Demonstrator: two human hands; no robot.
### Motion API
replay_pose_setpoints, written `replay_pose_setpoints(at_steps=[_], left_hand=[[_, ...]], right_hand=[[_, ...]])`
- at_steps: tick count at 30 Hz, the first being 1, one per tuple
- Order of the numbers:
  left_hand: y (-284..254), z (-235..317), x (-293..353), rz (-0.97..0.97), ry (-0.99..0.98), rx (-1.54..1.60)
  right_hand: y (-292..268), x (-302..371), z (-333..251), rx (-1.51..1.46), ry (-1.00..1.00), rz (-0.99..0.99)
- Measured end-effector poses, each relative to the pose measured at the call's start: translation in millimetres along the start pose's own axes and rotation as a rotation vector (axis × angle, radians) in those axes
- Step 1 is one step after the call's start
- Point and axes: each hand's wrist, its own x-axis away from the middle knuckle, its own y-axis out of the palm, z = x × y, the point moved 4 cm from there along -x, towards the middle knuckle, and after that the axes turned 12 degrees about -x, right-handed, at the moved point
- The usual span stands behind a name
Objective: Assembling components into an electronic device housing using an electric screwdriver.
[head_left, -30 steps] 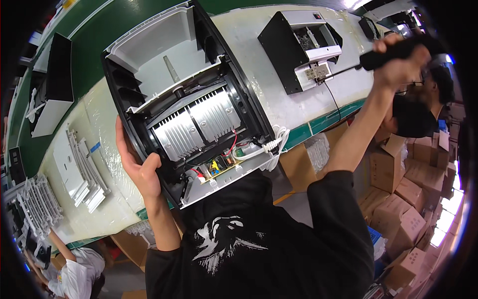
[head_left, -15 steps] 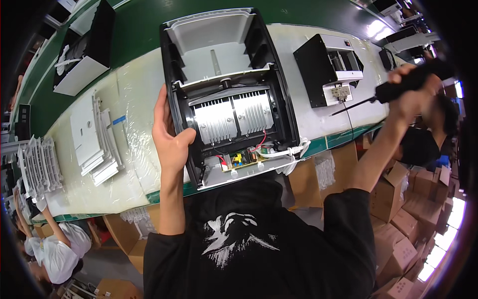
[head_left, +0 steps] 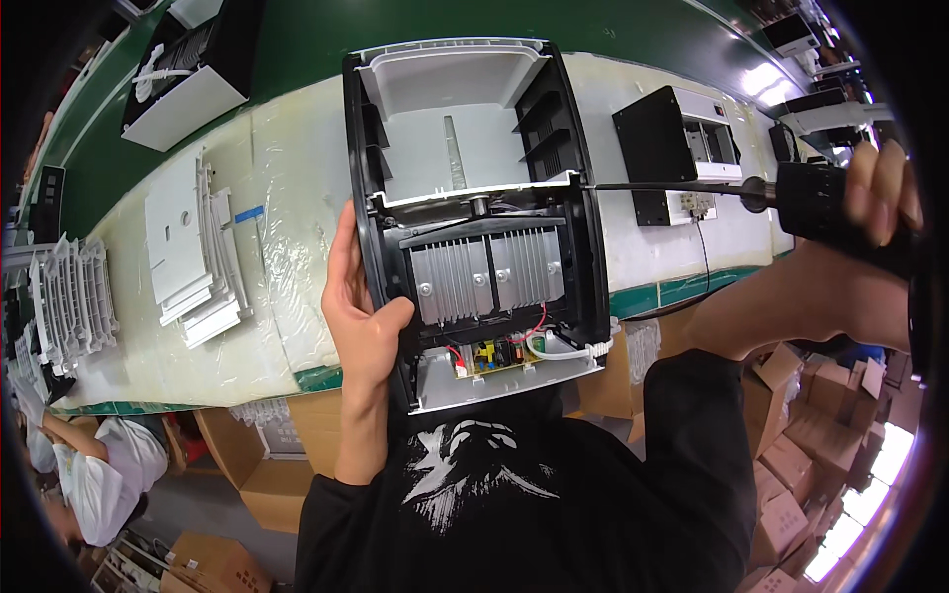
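Observation:
An open appliance housing (head_left: 591,247) with black side walls and a white inner tray stands tilted toward me at the table's front edge. Inside it sit two finned metal heat sinks (head_left: 451,282), and below them a small circuit board (head_left: 499,358) with red wires. My left hand (head_left: 364,321) grips the left wall, thumb over the rim and fingers along the outside. In my right hand (head_left: 880,193) is a black electric screwdriver (head_left: 816,203), held level. Its long thin shaft points left, with the tip at the housing's right wall; whether it touches a screw is hidden.
White panels (head_left: 193,262) lie stacked on the plastic-covered table at left, beside white slotted frames (head_left: 74,306). Another black-and-white unit (head_left: 657,148) stands at right, and one more (head_left: 193,104) at far left. Cardboard boxes (head_left: 820,425) crowd the floor; another person (head_left: 114,465) is at lower left.
My right hand has swung the screwdriver from pointing down-left to level, bringing its tip to the housing's right wall. The housing appears slightly lower and further right in view, my left hand still on it.

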Motion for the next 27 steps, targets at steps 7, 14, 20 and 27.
replay_pose_setpoints(at_steps=[7,14,20,27], left_hand=[[-0.3,-7.2,-3.7,-0.013,0.013,0.001],[8.9,-5.9,-13.8,-0.006,-0.058,-0.022],[18.6,-6.2,-21.2,0.117,-0.102,-0.084],[17.7,-8.0,-21.2,0.047,-0.124,-0.059]], right_hand=[[-3.0,-4.1,41.6,0.210,0.201,0.250],[-37.0,-2.8,98.4,0.019,0.156,-0.150],[-44.6,24.4,153.0,-0.205,0.276,-0.109],[-45.7,48.3,168.4,-0.230,0.201,0.186]])
